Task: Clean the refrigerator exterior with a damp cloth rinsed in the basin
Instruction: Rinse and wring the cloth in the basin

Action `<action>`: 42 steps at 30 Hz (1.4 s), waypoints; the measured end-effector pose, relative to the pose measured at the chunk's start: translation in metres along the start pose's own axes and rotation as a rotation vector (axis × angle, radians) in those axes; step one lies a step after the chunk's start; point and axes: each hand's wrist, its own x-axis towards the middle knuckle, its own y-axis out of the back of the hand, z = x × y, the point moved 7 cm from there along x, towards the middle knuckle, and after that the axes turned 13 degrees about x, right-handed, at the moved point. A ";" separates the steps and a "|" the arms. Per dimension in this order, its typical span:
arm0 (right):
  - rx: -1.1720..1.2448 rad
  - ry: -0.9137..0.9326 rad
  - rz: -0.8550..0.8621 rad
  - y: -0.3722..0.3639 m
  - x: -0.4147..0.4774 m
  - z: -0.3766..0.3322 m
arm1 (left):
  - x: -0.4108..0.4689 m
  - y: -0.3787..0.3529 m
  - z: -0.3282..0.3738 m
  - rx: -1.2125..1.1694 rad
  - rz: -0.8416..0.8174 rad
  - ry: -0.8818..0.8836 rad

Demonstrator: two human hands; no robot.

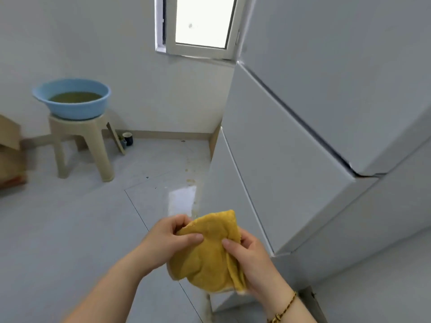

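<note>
Because the yellow cloth [210, 250] is soft, limp and probably damp, I judge it light, and best taken by its edges. My left hand [168, 238] pinches its upper left corner; my right hand [247, 259] is closed on the folded right edge, low in the centre of the frame. The white refrigerator [303, 141] fills the right side. The blue basin [39, 94] of murky water sits on a beige stool [102, 157], upper left.

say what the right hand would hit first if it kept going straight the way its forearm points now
Probably the yellow cloth it already grips, then the left hand holding the cloth's other side. Beyond them only bare floor shows, though depth is hard to judge.
</note>
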 end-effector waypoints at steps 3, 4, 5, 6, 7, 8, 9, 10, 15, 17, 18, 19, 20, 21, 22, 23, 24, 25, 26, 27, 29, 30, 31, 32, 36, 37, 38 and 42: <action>-0.034 0.063 -0.059 -0.044 -0.001 -0.034 | -0.018 0.052 0.034 0.092 0.120 -0.051; -0.036 0.071 -0.081 -0.061 -0.002 -0.043 | -0.026 0.071 0.042 0.129 0.166 -0.062; -0.037 0.075 -0.098 -0.075 -0.002 -0.047 | -0.033 0.087 0.048 0.161 0.204 -0.074; -0.043 0.081 -0.115 -0.089 -0.002 -0.050 | -0.040 0.102 0.053 0.186 0.236 -0.084; -0.046 0.087 -0.129 -0.101 0.000 -0.051 | -0.047 0.115 0.055 0.208 0.261 -0.091; -0.044 0.091 -0.133 -0.109 0.001 -0.053 | -0.050 0.123 0.055 0.228 0.280 -0.094; -0.045 0.098 -0.138 -0.119 0.004 -0.054 | -0.054 0.134 0.054 0.250 0.301 -0.094; -0.048 0.098 -0.139 -0.129 0.008 -0.054 | -0.058 0.144 0.052 0.266 0.325 -0.093; -0.038 0.101 -0.140 -0.168 0.044 -0.053 | -0.047 0.187 0.021 0.279 0.323 0.042; -0.068 0.107 -0.141 -0.181 0.060 -0.054 | -0.034 0.200 0.002 0.327 0.285 0.129; -0.069 0.105 -0.141 -0.186 0.070 -0.054 | -0.026 0.207 -0.007 0.335 0.264 0.159; -0.057 0.105 -0.135 -0.189 0.081 -0.054 | -0.019 0.213 -0.015 0.315 0.233 0.185; -0.033 0.100 -0.124 -0.193 0.097 -0.055 | -0.008 0.220 -0.022 0.274 0.192 0.201; -0.003 0.093 -0.115 -0.195 0.110 -0.056 | 0.001 0.225 -0.027 0.219 0.149 0.205; 0.030 0.081 -0.115 -0.198 0.129 -0.058 | 0.014 0.233 -0.032 0.142 0.114 0.196; 0.051 0.066 -0.111 -0.200 0.146 -0.058 | 0.025 0.241 -0.036 0.060 0.095 0.182; 0.075 0.048 -0.116 -0.207 0.173 -0.060 | 0.044 0.255 -0.041 -0.022 0.094 0.163; 0.097 0.031 -0.102 -0.209 0.188 -0.060 | 0.055 0.262 -0.043 -0.090 0.096 0.149; 0.120 0.011 -0.104 -0.217 0.215 -0.062 | 0.075 0.276 -0.046 -0.163 0.113 0.136; 0.139 -0.002 -0.091 -0.221 0.238 -0.063 | 0.090 0.288 -0.049 -0.213 0.139 0.143; 0.149 -0.039 -0.087 -0.235 0.288 -0.070 | 0.126 0.315 -0.052 -0.326 0.190 0.171; 0.154 -0.060 -0.091 -0.242 0.315 -0.074 | 0.146 0.329 -0.054 -0.390 0.215 0.189; 0.163 -0.065 -0.094 -0.247 0.337 -0.078 | 0.161 0.342 -0.058 -0.438 0.247 0.199; 0.164 -0.080 -0.112 -0.258 0.365 -0.082 | 0.180 0.362 -0.062 -0.501 0.283 0.201; 0.150 -0.145 -0.151 -0.293 0.440 -0.080 | 0.221 0.421 -0.084 -0.586 0.441 0.198; 0.127 -0.161 -0.154 -0.304 0.458 -0.077 | 0.231 0.435 -0.092 -0.582 0.485 0.212; 0.097 -0.182 -0.156 -0.315 0.476 -0.072 | 0.241 0.450 -0.101 -0.583 0.525 0.238; 0.011 -0.211 -0.157 -0.378 0.575 -0.055 | 0.307 0.535 -0.144 -0.642 0.619 0.267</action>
